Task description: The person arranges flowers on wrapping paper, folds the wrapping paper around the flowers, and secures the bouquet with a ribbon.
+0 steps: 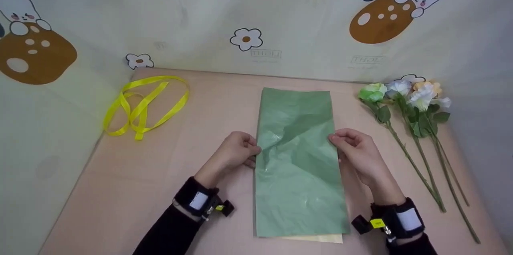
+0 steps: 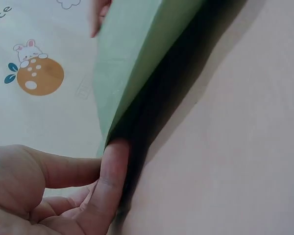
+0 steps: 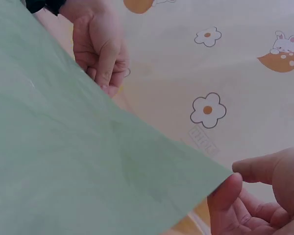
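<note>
A folded sheet of green wrapping paper [image 1: 298, 175] lies lengthwise between both hands, creased and slightly shiny, with a cream edge [image 1: 320, 238] showing under its near end. My left hand [image 1: 239, 149] pinches its left long side between thumb and fingers. On the opposite side my right hand [image 1: 358, 152] pinches the right long edge. In the left wrist view the green paper [image 2: 130, 58] stands raised off the table, a dark gap beneath it. The right wrist view shows thumb and forefinger at a corner-like edge of the green paper [image 3: 112, 161].
A loosely looped yellow ribbon [image 1: 146, 104] lies at the back left of the pink table [image 1: 168, 175]. Several artificial flowers [image 1: 421, 98] with long green stems lie along the right side. A patterned curtain [image 1: 200, 18] with rabbits and flowers rises behind the table.
</note>
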Available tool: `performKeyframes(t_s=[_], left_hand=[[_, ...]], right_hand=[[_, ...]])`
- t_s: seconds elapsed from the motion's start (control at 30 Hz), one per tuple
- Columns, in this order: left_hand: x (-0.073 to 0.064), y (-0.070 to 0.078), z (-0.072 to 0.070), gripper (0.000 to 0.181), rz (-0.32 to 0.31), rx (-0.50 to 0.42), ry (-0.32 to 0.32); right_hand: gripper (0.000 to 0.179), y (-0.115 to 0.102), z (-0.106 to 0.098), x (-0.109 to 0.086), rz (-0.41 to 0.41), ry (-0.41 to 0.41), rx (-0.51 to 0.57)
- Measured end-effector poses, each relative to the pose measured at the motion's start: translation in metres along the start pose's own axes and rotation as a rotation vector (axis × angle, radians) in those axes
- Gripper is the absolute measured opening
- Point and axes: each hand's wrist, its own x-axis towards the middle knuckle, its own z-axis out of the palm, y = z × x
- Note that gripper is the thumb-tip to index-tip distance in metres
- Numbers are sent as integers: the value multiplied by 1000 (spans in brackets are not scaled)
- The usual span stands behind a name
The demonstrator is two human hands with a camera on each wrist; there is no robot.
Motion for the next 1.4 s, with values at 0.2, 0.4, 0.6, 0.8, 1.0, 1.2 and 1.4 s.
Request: performKeyframes(t_s=[0.2,0.4,0.6,0.8,1.0,1.2,1.4], left_hand=[[-3,1,8,10,2,12,-29],[-7,4,16,14,26,106,-34],[-13,11,15,29,24,140,-72],[-12,19,4,65,7,29,-156],[-17,30,-6,100,-52,-30,-275],[-27,39,-11,114,-119,-69,-396],[-42,46,-18,123,-28,-31,-459]], right_hand=[[15,-17,14,-18,-140,-85,144],[36,-23,29,-34,-363,-408,270],[40,-25,40,-42,-470,-598,183],[48,-21,44,-47,-563,-767,115],[51,-18,53,-52,-546,-832,37],[57,-22,65,-56,-381,-860,34],[55,-34,75,-51,-367,-782,-143]])
